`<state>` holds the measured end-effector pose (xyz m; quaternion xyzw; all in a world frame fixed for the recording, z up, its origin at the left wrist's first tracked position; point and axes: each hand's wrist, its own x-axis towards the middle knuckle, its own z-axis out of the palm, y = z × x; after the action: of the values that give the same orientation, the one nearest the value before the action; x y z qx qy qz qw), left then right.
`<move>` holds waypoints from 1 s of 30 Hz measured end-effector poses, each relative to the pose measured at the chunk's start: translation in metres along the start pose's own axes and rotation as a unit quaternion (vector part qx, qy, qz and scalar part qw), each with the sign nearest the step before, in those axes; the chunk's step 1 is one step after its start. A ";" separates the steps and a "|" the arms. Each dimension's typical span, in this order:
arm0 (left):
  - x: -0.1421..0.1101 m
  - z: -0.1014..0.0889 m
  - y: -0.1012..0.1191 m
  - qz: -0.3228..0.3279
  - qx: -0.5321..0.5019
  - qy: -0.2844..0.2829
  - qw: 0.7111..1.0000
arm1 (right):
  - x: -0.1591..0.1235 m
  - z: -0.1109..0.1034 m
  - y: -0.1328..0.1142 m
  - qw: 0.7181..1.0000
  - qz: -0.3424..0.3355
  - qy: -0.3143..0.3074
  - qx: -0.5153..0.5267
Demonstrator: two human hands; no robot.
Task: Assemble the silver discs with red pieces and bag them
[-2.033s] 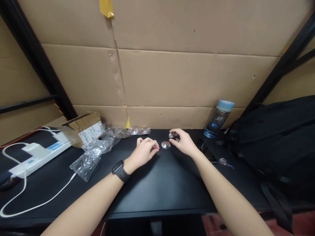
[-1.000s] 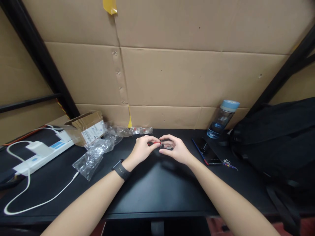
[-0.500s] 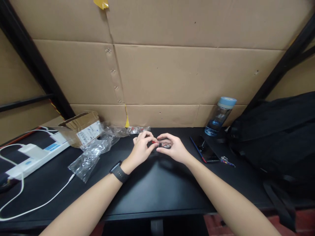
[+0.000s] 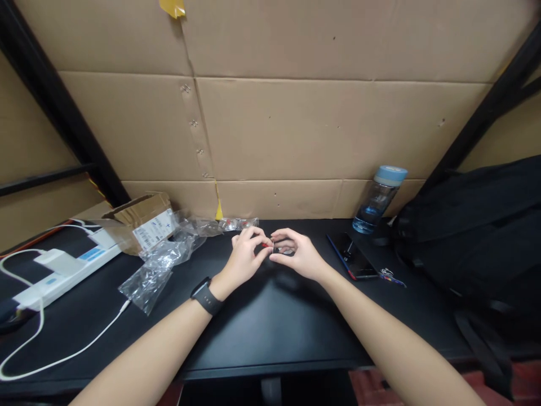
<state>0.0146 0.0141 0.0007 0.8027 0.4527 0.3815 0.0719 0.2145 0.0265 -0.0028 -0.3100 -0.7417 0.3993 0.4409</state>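
Observation:
Above the middle of the black table my two hands meet fingertip to fingertip. My left hand, with a dark watch on its wrist, pinches a small red piece between thumb and fingers. My right hand curls its thumb and fingers around a small dark part with a thin pale edge, right beside the red piece. Most of both parts is hidden by the fingers, so their kind does not show, and whether they are joined I cannot tell.
To the left lie crumpled clear plastic bags, an opened cardboard box and a white power strip with cables. On the right are a phone, a pen, a water bottle and a black backpack. Cardboard walls the back.
Both hands keep nearly the same hold and place. The whole view has shifted very slightly.

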 end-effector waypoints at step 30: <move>0.000 0.002 0.000 -0.029 -0.033 -0.001 0.999 | 0.002 0.003 0.005 0.998 0.022 0.053 0.028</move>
<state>0.0156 0.0147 -0.0008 0.7868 0.4632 0.3928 0.1101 0.2115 0.0295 -0.0078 -0.3345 -0.6988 0.4123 0.4793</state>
